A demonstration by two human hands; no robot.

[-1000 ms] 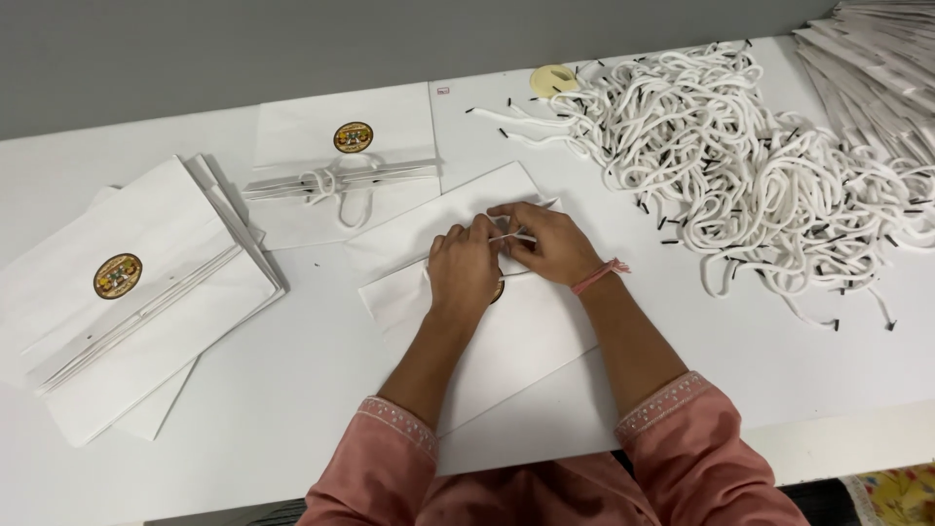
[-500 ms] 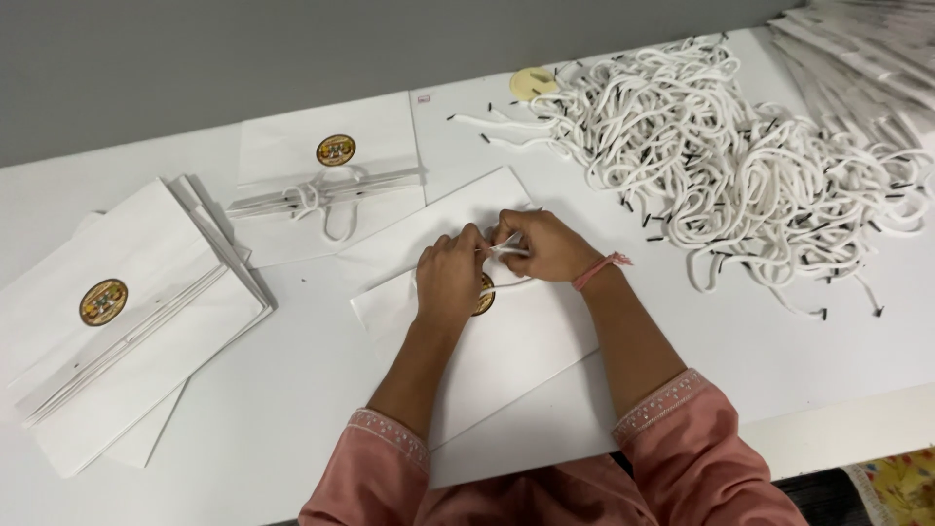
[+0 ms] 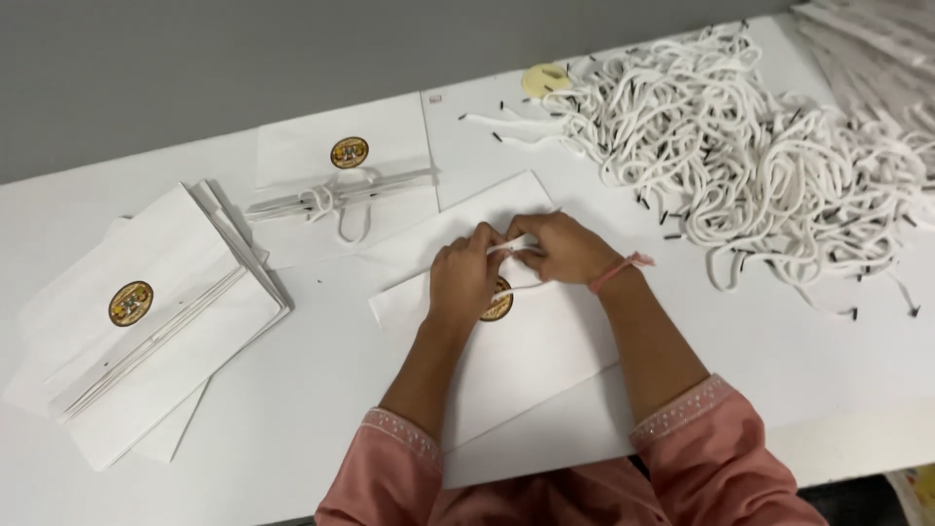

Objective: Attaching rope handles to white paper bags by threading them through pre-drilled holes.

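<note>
A white tabletop [image 3: 292,409] carries a big heap of white cords [image 3: 760,166] at the far right, a stack of flat white paper bags [image 3: 146,321] with round gold emblems at the left, and one finished bag [image 3: 341,175] with its cord handle beyond it. In the middle lies a flat white paper bag [image 3: 526,370] under both hands. The left hand [image 3: 466,278] presses on the bag near its emblem, its grip pinching a short white cord [image 3: 514,245], whose other end the right hand [image 3: 565,248] pinches just beside it.
</note>
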